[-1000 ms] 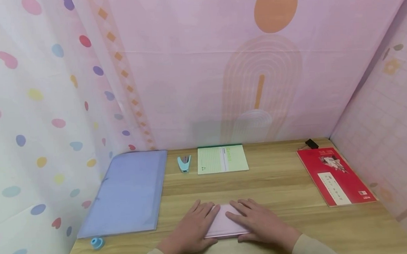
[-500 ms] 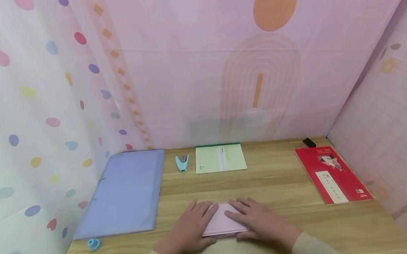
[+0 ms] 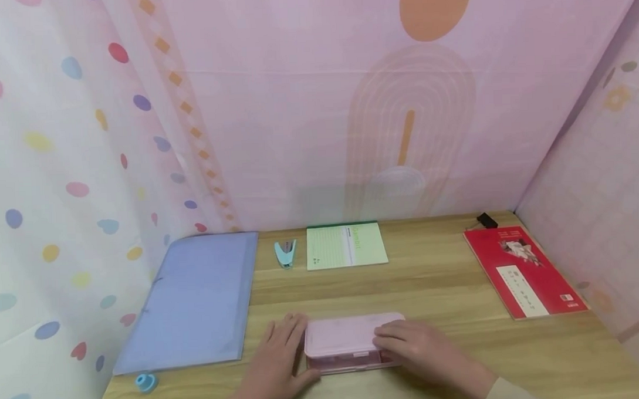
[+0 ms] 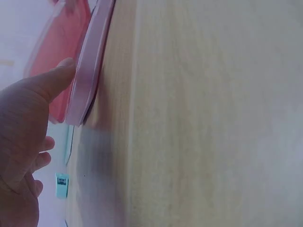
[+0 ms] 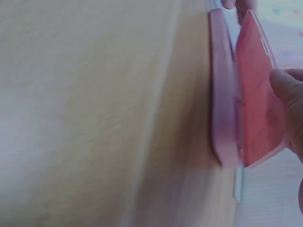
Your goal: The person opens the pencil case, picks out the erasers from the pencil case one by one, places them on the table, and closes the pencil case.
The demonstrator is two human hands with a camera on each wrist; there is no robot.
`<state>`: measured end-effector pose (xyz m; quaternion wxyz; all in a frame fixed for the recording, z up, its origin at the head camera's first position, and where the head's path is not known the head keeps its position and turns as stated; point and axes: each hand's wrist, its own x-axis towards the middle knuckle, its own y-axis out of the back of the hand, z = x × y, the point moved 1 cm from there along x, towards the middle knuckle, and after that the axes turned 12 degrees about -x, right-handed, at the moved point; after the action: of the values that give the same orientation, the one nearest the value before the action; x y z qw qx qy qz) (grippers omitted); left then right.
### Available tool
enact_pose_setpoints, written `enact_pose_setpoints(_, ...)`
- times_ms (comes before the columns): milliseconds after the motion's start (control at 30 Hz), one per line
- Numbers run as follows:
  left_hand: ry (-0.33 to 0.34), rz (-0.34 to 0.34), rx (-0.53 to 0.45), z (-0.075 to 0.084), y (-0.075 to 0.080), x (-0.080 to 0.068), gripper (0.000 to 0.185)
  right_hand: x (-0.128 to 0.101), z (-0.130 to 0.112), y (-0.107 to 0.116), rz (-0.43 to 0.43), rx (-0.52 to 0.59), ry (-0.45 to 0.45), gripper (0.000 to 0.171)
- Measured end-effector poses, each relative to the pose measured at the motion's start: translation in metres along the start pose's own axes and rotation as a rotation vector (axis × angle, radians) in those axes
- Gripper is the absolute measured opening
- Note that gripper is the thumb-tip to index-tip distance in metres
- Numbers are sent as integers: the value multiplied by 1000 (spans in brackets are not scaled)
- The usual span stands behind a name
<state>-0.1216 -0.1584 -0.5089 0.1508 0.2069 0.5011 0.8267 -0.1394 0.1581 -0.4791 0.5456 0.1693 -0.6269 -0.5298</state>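
A pink pencil case [image 3: 343, 366] lies at the near middle of the table, its lid [image 3: 342, 335] tilted up along the near edge. My right hand [image 3: 427, 351] pinches the lid's right part, fingers on top and thumb [image 5: 282, 85] at the raised edge. Beside the left end rests my left hand [image 3: 274, 359], fingers fairly straight and thumb [image 4: 61, 75] touching the case's near corner. Through the gap in the head view, part of the pink inside shows; what it contains is mostly hidden.
A blue folder [image 3: 196, 303] lies at left, with a small blue cap-like piece [image 3: 146, 382] near its front corner. Farther back are a light-blue stapler [image 3: 285, 254] and a green notebook [image 3: 346, 246]. At right lie a red workbook [image 3: 523, 274] and a black binder clip [image 3: 487, 220].
Both hands, earlier pressing over the shut case, have moved apart. The lid has risen at its near edge in my right hand, while my left hand has slid to the left end.
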Motion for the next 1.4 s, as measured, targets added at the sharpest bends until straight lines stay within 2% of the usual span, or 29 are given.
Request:
enact_pose_setpoints(100,32,8,1,0,0,-3,101,9,5,5,119,-17,8,22)
enact_pose_setpoints(233,67,-7,24,2,-2,-4,100,20,16,10,199,-69,-27,30)
enact_pose_setpoints(367,78,-28,31,4,-6,-1,97,25,30,10,147,-99,-83,22)
enact_pose_setpoints(567,106,-37,-17,3,-10,2,97,30,45,1,15,-86,-192,41)
enact_pose_setpoints(767,109,-52,-57,4,-10,3,98,34,60,-10,-131,-104,-269,47)
enact_pose_setpoints(900,142,-78,-102,5,-10,5,98,36,67,-20,-206,-91,-318,48)
enact_pose_setpoints(1167,191,-78,-190,8,-7,6,95,33,70,-36,-248,-63,-372,48)
enact_pose_setpoints(1400,233,-54,-280,7,-11,6,94,32,66,-29,-232,-40,-383,51)
